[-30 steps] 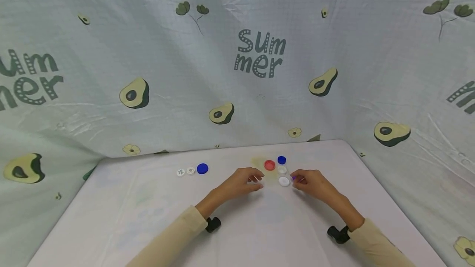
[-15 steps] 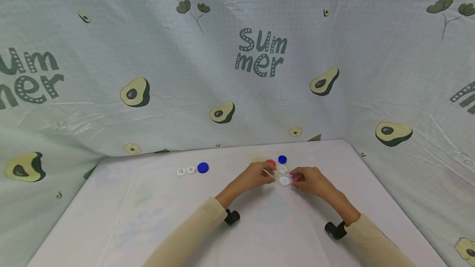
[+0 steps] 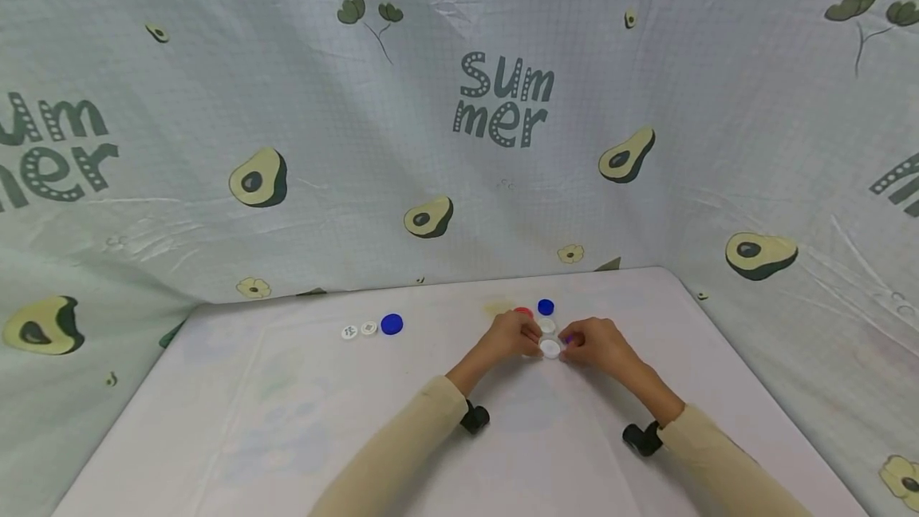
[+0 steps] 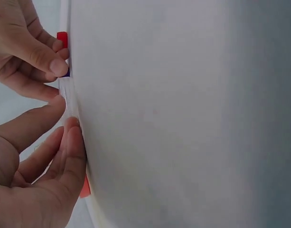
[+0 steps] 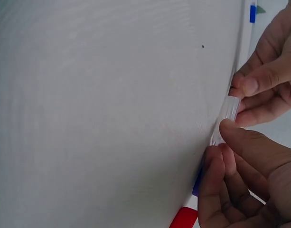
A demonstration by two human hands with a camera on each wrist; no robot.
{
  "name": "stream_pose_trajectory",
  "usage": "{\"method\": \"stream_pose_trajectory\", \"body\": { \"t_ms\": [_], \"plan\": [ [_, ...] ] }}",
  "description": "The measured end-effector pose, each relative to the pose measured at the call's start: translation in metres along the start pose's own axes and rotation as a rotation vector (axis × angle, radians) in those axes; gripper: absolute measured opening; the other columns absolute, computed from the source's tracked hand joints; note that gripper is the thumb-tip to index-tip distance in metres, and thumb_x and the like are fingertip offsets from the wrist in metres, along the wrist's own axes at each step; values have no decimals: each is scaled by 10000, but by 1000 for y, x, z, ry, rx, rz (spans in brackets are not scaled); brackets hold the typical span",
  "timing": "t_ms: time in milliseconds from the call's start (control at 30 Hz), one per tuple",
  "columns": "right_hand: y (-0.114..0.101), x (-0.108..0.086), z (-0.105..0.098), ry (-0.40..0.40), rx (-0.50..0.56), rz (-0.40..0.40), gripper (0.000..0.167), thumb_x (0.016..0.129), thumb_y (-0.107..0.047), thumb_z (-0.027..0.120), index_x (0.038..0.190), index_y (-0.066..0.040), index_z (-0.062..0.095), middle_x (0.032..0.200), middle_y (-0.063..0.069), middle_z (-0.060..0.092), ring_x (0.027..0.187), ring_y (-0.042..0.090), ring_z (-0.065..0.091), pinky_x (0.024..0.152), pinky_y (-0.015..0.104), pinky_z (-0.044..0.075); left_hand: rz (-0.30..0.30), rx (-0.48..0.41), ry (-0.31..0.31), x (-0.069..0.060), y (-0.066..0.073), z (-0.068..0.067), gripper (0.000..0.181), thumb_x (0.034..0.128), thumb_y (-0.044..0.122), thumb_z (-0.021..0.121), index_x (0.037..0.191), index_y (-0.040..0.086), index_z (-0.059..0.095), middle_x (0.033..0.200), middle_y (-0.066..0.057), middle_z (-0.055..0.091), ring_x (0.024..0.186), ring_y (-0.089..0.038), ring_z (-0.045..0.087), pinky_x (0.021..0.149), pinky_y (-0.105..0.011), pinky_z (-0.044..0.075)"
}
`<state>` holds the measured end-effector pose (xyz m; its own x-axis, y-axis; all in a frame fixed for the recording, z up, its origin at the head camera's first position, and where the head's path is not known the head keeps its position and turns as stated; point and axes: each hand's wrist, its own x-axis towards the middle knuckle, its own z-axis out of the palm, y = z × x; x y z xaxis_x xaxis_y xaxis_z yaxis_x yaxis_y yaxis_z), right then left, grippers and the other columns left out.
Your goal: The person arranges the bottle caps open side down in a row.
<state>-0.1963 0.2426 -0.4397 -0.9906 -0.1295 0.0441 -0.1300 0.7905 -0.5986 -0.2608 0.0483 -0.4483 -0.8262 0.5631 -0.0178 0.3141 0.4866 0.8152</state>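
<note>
A pale, see-through bottle cap (image 3: 550, 349) lies on the table between the two hands. Its ridged side shows as a clear band (image 4: 68, 97) in the left wrist view. My left hand (image 3: 518, 334) holds its left edge with thumb and fingertips. From the other side my right hand (image 3: 597, 341) holds the cap, its thumb lying against the rim in the right wrist view. By the right fingers shows a purple-blue cap (image 3: 569, 339), mostly covered. A red cap (image 3: 523, 312) is partly hidden behind the left hand. Just beyond the clear cap sits a cream-white cap (image 3: 546, 325).
Behind the cream-white cap is a blue cap (image 3: 546, 307). Farther left a larger blue cap (image 3: 391, 324) lies in a row with two small white caps, one patterned (image 3: 349, 332) and one beside it (image 3: 369, 329). A printed curtain (image 3: 345, 142) hangs around the white table (image 3: 287, 421).
My left hand has moved right, past the red cap, to the clear cap's left edge. My right hand has shifted slightly left and stays at the cap's right side.
</note>
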Motion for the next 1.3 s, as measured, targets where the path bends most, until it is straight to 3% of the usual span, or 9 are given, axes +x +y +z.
{"method": "stream_pose_trajectory", "body": {
  "t_ms": [100,400,767,933,1300],
  "plan": [
    [0,2,2,5,-14,2,216,794,-51,846,985,6,763,721,-24,634,673,112,543,603,245,463,-32,-8,-4,0,6,2,240,746,-58,869,942,-32,733,848,-64,725,731,-88,655,652,-188,555],
    [-5,4,3,17,-24,-10,212,791,-32,835,988,1,763,734,-28,643,695,110,551,629,241,475,-16,-24,21,-4,5,2,247,751,-53,868,955,-33,731,838,-73,712,697,-59,589,613,-161,506],
    [-16,-8,-12,97,63,-81,250,852,-71,815,1080,11,754,810,-18,715,756,114,649,656,219,529,114,-128,50,-20,11,-17,250,859,54,813,1088,-2,729,970,-64,733,846,-93,663,754,-184,560],
    [-23,-10,-16,139,117,-106,287,866,-118,815,1120,-1,748,888,27,755,821,164,719,684,232,574,167,-146,86,-28,16,-29,271,859,100,819,1110,31,741,1017,-45,753,912,-109,706,800,-202,576],
    [-34,-15,-15,173,329,-181,395,859,-161,825,1225,-57,717,1125,109,745,989,232,735,736,238,599,242,-212,136,-46,21,-46,286,869,107,805,1135,38,727,1046,-88,746,959,-194,724,819,-219,586]
  ]
}}
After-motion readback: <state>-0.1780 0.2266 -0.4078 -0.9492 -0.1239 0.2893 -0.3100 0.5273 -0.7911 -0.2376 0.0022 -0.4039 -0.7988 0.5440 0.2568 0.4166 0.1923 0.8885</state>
